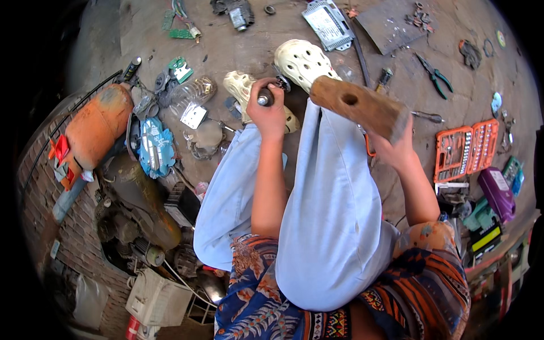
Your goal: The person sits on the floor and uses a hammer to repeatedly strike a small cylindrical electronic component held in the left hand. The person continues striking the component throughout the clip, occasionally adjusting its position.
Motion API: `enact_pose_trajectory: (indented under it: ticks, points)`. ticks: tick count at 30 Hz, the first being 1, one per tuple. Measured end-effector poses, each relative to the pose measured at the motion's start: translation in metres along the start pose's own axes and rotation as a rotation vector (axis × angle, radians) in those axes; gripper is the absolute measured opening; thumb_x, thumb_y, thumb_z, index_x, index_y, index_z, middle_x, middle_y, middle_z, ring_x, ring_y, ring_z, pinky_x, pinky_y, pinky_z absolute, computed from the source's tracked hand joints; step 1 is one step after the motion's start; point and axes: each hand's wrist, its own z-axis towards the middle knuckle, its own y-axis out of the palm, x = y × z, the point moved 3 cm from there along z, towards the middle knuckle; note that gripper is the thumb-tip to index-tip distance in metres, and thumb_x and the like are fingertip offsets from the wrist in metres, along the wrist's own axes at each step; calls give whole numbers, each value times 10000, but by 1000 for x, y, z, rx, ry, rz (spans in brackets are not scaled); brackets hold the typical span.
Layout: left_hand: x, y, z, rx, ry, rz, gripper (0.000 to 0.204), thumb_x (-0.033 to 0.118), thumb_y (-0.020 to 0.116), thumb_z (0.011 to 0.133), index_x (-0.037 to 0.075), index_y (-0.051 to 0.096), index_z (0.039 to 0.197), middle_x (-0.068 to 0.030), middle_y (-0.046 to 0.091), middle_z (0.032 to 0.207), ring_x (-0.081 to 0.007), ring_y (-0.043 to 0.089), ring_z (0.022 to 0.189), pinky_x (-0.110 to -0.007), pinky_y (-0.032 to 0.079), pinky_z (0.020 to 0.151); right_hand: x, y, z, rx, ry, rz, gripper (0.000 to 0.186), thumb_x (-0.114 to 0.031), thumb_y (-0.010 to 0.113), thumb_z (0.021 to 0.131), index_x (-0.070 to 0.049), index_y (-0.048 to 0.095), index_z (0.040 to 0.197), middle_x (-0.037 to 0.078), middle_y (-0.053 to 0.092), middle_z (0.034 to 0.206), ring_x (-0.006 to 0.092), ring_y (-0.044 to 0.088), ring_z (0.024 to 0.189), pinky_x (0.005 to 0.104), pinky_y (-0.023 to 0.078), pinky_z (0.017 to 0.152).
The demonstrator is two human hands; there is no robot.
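My right hand point(396, 144) is closed at a hammer with a thick brown head point(371, 109), which has a dark hole and is raised above my right knee. Its handle is mostly hidden behind the head. My left hand point(266, 113) is wrapped round a dark rod-like piece with a shiny round end point(264, 99), pointing up at me. Just past those fingers is a small dark metal part point(283, 84), between my cream clogs point(300, 61); I cannot tell whether the piece touches it.
To the right lie pliers point(434, 75), a screwdriver point(428, 116), an orange socket set case point(453, 150) and a purple bottle point(497, 192). A silver electronic module point(328, 25) lies ahead. On the left are a plastic bottle point(195, 90), an orange tank point(99, 127) and scrap parts.
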Motion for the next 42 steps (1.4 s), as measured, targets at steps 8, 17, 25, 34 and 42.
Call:
enact_pose_trajectory:
  ticks: [8,17,25,34,42]
  points:
    - [-17,-12,-2,85,-48,-23,85,0,612,795,1,618,880,-59,641,811,-161,617,735,-275,492,708,-19,57,40,-319,70,-347,393,-419,676,767,-43,565,735,168,585,615,374,596,612,436,468,547]
    - [-37,-61,-14,201,-154,-350,92,21,486,915,-16,542,977,-67,563,713,-89,468,520,-213,376,446,-13,42,47,-144,203,55,354,-326,599,882,18,650,944,193,600,666,274,597,603,371,469,588]
    - [-18,-42,-8,60,-85,-316,108,-28,518,884,-34,559,984,-67,563,789,-127,548,739,-263,463,713,15,1,15,7,408,-48,372,-305,564,918,62,624,939,101,541,607,122,459,576,304,416,549]
    - [-19,-25,-6,75,-42,-258,93,-15,533,877,-31,572,960,-69,580,801,-130,555,709,-262,472,681,20,-1,4,52,431,4,383,-312,546,929,56,626,1001,87,560,637,105,467,606,296,422,571]
    - [-15,-18,-15,79,-43,-255,88,-7,536,880,-34,582,950,-67,586,816,-129,550,714,-267,475,683,21,-7,6,42,445,-15,403,-333,552,925,60,623,984,87,531,611,113,449,594,305,418,565]
